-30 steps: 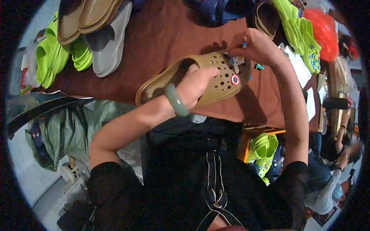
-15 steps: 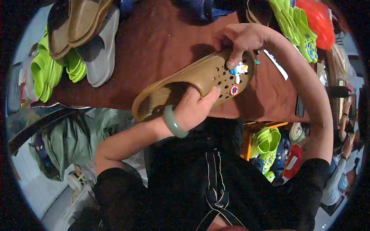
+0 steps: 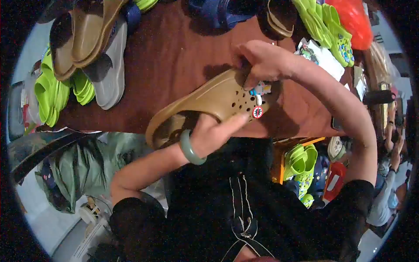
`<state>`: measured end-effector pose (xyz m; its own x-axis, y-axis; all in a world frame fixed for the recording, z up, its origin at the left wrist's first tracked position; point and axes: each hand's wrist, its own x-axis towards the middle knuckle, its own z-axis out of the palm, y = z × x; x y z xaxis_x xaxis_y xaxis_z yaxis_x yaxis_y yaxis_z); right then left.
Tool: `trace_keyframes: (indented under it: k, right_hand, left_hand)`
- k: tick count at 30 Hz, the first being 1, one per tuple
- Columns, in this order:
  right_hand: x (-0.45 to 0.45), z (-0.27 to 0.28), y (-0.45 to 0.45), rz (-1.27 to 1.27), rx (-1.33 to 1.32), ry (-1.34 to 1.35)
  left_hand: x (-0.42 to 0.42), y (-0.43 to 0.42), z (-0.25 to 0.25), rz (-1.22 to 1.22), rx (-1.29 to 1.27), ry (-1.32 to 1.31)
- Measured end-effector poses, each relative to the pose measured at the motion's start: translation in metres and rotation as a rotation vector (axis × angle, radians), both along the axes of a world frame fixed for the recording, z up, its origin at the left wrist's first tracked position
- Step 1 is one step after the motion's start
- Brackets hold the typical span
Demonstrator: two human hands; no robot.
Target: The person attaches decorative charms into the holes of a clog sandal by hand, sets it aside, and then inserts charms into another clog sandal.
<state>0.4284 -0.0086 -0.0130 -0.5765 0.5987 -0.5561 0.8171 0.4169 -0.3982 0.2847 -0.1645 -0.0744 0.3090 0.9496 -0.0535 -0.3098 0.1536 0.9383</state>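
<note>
A brown foam clog [image 3: 207,97] with holes in its upper is held over the near edge of the table. My left hand [image 3: 210,136], with a green bangle at the wrist, reaches into its foot opening and grips the upper, thumb on the outside. My right hand [image 3: 267,63] curls over the toe end, thumb pressed beside a white and blue charm [image 3: 262,90]; its other fingers are partly hidden behind the clog. Closer to me, a round red, white and black charm [image 3: 257,112] sits on the upper.
Brown clogs [image 3: 89,39], a grey clog [image 3: 111,74] and lime-green clogs [image 3: 51,89] are grouped at the left of the brown tablecloth [image 3: 170,48]. Farther back lie navy clogs [image 3: 224,15]. At the right are more lime clogs [image 3: 321,26], a red plastic bag [image 3: 351,22] and white packets [image 3: 325,59].
The clog and both hands have shifted slightly left and toward me, and the toe end has tipped. My right hand has turned a little, its thumb still at the charm.
</note>
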Motion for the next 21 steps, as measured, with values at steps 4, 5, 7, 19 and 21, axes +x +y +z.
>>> trace_keyframes:
  k: [4,5,7,19,21]
  right_hand:
    - [0.013,0.010,0.009,0.137,-0.106,0.254]
    - [0.024,0.001,0.022,0.146,-0.196,0.383]
    - [0.042,0.000,0.035,-0.039,-0.128,0.583]
    - [0.110,-0.102,0.050,-0.269,0.855,0.158]
    - [0.119,-0.111,0.053,-0.259,0.880,0.222]
  left_hand:
    - [-0.008,0.018,0.005,-0.016,-0.474,-0.420]
    - [-0.010,0.024,0.007,0.002,-0.535,-0.475]
    - [-0.019,0.041,0.009,0.038,-0.661,-0.590]
    - [-0.019,0.056,0.021,-0.031,-0.627,-0.589]
    - [-0.019,0.056,0.021,-0.026,-0.602,-0.573]
